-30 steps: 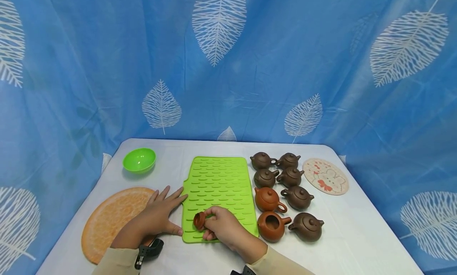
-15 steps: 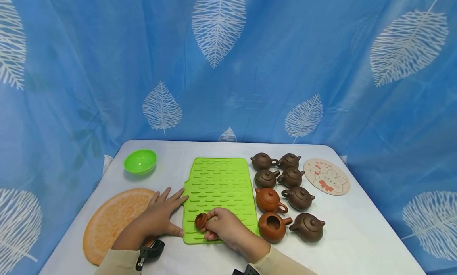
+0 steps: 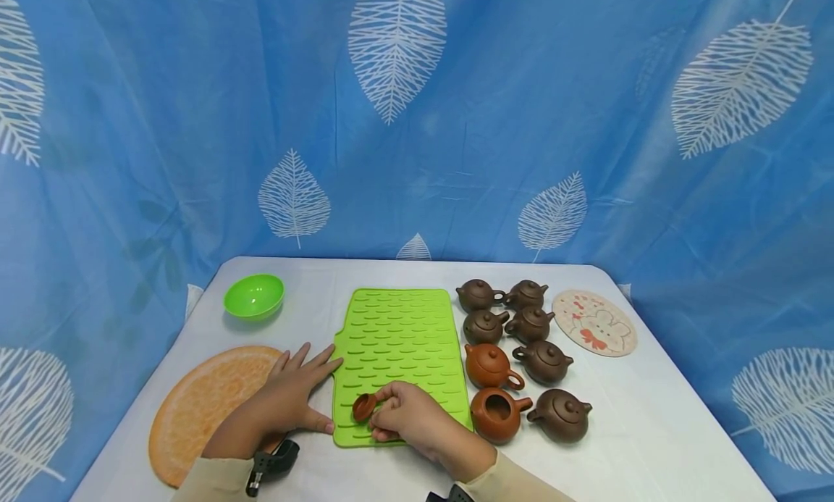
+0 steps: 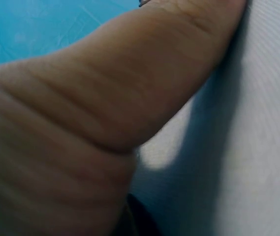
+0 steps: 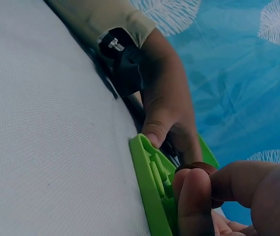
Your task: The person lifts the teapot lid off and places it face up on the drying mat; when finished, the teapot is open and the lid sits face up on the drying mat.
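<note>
My right hand pinches a small reddish-brown teapot lid over the near part of the green ridged mat. The lid is tilted, its hollow underside facing left and up. In the right wrist view, fingertips and thumb partly hide the lid. My left hand lies spread with straight fingers, fingertips and thumb at the mat's left edge; the left wrist view holds mostly its thumb. Right of the mat stands a lidless reddish-brown teapot, its round opening facing up.
Behind the lidless pot sits a lidded reddish-brown teapot. Several dark brown teapots, such as one nearby, stand at the right. A rabbit-printed round mat lies beyond them. At left are an orange-slice mat and a green bowl.
The lid has turned a little in my right fingers, and the right hand has shifted slightly. My left hand has stayed in place at the mat's edge.
</note>
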The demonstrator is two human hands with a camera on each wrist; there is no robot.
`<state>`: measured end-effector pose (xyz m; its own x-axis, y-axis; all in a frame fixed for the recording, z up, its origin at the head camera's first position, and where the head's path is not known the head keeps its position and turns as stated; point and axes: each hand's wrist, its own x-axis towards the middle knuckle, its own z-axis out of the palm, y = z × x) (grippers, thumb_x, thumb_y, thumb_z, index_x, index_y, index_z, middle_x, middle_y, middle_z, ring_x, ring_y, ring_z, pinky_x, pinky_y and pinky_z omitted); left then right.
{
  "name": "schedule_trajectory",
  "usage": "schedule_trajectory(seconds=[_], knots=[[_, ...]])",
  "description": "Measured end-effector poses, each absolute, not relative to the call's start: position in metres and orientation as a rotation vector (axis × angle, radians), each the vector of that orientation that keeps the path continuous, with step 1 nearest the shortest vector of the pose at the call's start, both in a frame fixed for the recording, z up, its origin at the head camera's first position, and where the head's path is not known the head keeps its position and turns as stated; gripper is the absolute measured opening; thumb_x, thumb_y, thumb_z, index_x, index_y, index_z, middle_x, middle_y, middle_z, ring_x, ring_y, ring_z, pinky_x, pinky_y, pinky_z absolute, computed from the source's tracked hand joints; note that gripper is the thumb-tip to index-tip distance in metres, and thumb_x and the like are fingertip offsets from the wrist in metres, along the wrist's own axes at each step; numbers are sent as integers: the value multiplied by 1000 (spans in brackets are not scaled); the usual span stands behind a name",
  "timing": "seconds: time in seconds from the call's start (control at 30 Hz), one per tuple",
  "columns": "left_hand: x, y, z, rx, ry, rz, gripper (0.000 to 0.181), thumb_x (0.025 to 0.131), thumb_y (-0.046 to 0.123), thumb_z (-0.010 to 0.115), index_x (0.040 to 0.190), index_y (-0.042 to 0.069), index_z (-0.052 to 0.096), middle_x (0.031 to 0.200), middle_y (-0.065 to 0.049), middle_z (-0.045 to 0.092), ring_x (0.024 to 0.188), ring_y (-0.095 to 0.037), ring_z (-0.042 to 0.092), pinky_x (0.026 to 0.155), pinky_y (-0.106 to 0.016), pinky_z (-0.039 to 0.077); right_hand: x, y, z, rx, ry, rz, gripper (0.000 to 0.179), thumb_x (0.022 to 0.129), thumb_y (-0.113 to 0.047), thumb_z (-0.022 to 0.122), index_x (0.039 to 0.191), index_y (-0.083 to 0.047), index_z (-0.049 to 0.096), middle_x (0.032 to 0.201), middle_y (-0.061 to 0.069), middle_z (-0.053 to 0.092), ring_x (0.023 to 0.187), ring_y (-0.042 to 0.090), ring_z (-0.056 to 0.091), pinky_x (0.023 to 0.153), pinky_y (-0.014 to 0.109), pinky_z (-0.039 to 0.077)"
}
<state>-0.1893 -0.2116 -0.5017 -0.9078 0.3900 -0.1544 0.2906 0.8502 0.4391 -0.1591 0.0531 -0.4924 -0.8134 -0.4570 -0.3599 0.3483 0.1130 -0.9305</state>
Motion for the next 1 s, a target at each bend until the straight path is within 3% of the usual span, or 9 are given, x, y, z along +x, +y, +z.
schedule_trajectory(seconds=[0.17, 0.4, 0.5, 0.67, 0.8, 1.0], knots=[[-188, -211, -500, 520, 2781, 610, 128, 56, 79, 83, 162, 21, 43, 174, -7, 26, 159, -51, 7, 123, -73, 0, -159, 55, -493, -107, 1802, -1767, 35, 93, 0, 70, 125, 1, 57, 79, 8, 69, 68, 13, 70, 65, 24, 60], [-187, -212, -501, 532, 2800, 620, 128, 55, 81, 82, 162, 20, 44, 174, -9, 26, 159, -52, 9, 122, -74, 1, -160, 72, -477, -154, 1867, -1743, 52, 93, -4, 71, 140, 0, 50, 95, 14, 73, 77, 21, 73, 72, 34, 63], [-188, -213, -503, 544, 2808, 619, 129, 55, 81, 81, 161, 20, 44, 174, -8, 27, 159, -52, 9, 122, -74, 1, -163, 87, -463, -248, 1907, -1704, 49, 96, -9, 70, 140, 0, 51, 100, 18, 72, 81, 22, 71, 75, 36, 61], [-189, -213, -503, 549, 2802, 623, 128, 55, 81, 81, 162, 20, 43, 174, -8, 26, 159, -52, 8, 122, -74, 1, -167, 113, -440, -360, 1999, -1656, 39, 99, -14, 68, 135, -3, 58, 103, 13, 71, 86, 23, 69, 78, 41, 60], [-189, -212, -502, 541, 2790, 630, 129, 55, 80, 82, 162, 21, 43, 174, -7, 26, 159, -51, 7, 122, -73, 0, -166, 133, -428, -417, 2112, -1637, 33, 100, -13, 67, 130, -2, 62, 101, 8, 68, 88, 23, 68, 77, 37, 60], [-189, -212, -501, 538, 2786, 626, 129, 54, 79, 83, 162, 21, 43, 174, -8, 26, 159, -52, 7, 122, -73, 0, -166, 167, -417, -398, 2258, -1625, 29, 99, -9, 67, 127, -1, 63, 101, 11, 66, 89, 30, 68, 74, 38, 62]])
